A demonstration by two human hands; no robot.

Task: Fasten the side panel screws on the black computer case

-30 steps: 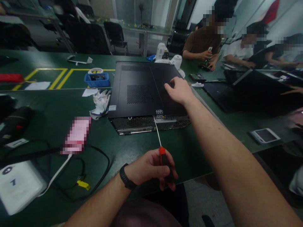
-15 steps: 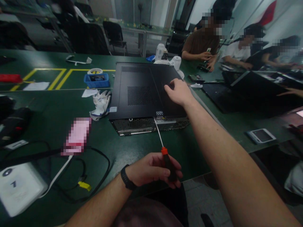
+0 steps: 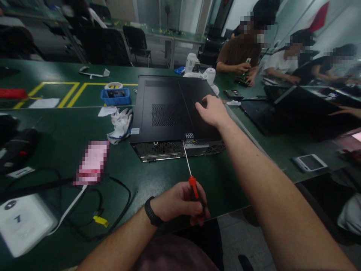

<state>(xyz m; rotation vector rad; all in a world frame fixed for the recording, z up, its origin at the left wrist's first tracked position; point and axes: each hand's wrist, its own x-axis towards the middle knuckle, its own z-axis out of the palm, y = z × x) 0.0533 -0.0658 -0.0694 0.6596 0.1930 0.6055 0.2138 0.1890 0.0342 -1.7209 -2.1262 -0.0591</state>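
Observation:
A black computer case (image 3: pixel 166 109) lies flat on the green table (image 3: pixel 158 180), its metal rear panel facing me. My left hand (image 3: pixel 186 203), with a black band at the wrist, is closed around the red and black handle of a screwdriver (image 3: pixel 192 184). The screwdriver's thin shaft slants up and its tip meets the rear panel's top edge, just left of a small checkered label. My right hand (image 3: pixel 212 109) rests on the right part of the case's top, fingers apart, holding nothing.
Left of the case are a glove (image 3: pixel 120 124), a blue bin (image 3: pixel 116 97), a phone (image 3: pixel 93 162), cables and a white box (image 3: pixel 26 224). White bottles (image 3: pixel 191 62) stand behind it. At right are black panels (image 3: pixel 262 116), a small device (image 3: pixel 311 162) and several people.
The screwdriver's handle has shifted slightly left and turned, showing more red. My left fingers have closed in more around it. My right hand has stayed on the case.

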